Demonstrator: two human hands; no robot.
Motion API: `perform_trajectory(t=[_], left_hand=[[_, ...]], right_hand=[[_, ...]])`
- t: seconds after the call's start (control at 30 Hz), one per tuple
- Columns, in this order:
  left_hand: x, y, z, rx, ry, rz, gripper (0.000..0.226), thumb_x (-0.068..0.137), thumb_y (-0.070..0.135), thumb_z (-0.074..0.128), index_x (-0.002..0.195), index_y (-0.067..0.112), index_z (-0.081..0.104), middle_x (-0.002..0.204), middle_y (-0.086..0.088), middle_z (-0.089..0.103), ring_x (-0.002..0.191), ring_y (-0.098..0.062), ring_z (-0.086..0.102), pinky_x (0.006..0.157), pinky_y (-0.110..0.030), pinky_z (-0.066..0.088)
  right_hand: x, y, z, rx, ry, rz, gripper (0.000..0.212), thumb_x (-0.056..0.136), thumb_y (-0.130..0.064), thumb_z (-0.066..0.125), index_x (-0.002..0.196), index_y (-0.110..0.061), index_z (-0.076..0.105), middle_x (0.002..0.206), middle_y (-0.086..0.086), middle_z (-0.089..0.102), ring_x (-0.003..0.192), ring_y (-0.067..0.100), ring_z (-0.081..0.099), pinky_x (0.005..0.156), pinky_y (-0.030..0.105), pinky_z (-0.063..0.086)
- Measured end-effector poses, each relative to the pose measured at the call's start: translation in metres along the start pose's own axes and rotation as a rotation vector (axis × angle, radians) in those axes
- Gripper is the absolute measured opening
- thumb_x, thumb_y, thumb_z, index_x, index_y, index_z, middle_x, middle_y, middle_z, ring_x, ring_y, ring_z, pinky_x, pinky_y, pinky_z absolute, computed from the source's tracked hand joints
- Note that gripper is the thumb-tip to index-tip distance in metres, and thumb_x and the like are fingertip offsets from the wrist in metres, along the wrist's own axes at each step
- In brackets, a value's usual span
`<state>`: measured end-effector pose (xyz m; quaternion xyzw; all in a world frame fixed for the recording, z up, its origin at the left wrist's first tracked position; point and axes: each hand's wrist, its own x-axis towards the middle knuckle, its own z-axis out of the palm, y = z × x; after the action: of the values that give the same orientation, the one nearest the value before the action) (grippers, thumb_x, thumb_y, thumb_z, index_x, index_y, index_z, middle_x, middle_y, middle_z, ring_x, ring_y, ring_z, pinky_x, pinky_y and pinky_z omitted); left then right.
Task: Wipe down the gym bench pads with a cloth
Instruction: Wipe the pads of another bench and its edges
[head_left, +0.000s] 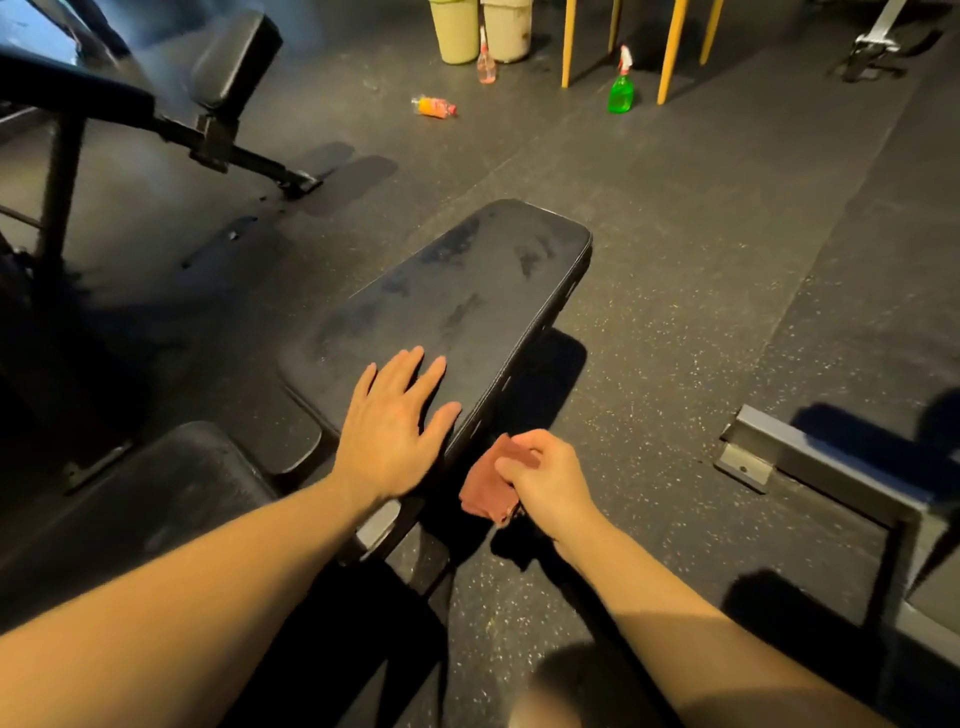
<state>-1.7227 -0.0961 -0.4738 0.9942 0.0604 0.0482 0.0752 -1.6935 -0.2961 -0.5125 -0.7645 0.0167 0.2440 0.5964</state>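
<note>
A long black bench pad (467, 291) runs from the centre toward the upper right, its top marked with dull smears. My left hand (395, 423) lies flat on the pad's near end, fingers straight and spread. My right hand (545, 480) grips a reddish-brown cloth (491, 488) just off the pad's right side edge, below the top surface. A second, smaller black seat pad (156, 499) sits at the lower left, close to my left forearm.
Another black bench with an upright pad (234, 57) stands at the upper left. A green spray bottle (621, 91), a pink spray bottle (487, 65), an orange bottle (435, 106), two buckets (457, 28) and yellow chair legs (670, 52) stand far back. A metal frame (810, 457) lies at the right.
</note>
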Motion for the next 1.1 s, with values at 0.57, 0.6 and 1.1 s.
perform_trajectory(t=[0.57, 0.6, 1.1], left_hand=[[-0.002, -0.007, 0.019, -0.037, 0.140, 0.033, 0.058, 0.102, 0.044, 0.032, 0.155, 0.025, 0.046, 0.164, -0.001, 0.037, 0.155, -0.018, 0.026, 0.127, -0.048, 0.019], [-0.002, -0.008, 0.019, -0.037, 0.142, 0.033, 0.058, 0.102, 0.043, 0.032, 0.155, 0.025, 0.046, 0.164, -0.001, 0.037, 0.155, -0.018, 0.026, 0.127, -0.048, 0.019], [-0.003, -0.006, 0.018, -0.019, 0.128, 0.034, 0.058, 0.101, 0.042, 0.032, 0.154, 0.023, 0.048, 0.162, -0.004, 0.040, 0.153, -0.023, 0.030, 0.126, -0.051, 0.021]], right_hand=[[0.013, 0.001, 0.026, -0.095, 0.099, -0.231, 0.016, 0.092, -0.019, 0.067, 0.105, -0.022, 0.074, 0.095, -0.013, 0.074, 0.094, 0.002, 0.067, 0.086, 0.026, 0.053], [0.008, 0.002, 0.027, -0.131, 0.076, -0.268, 0.016, 0.091, -0.019, 0.067, 0.104, -0.024, 0.074, 0.095, -0.014, 0.074, 0.094, 0.000, 0.067, 0.086, 0.023, 0.052], [0.003, -0.014, 0.020, -0.205, 0.034, -0.270, 0.014, 0.088, -0.020, 0.067, 0.098, -0.023, 0.077, 0.091, -0.008, 0.075, 0.091, 0.009, 0.068, 0.087, 0.032, 0.054]])
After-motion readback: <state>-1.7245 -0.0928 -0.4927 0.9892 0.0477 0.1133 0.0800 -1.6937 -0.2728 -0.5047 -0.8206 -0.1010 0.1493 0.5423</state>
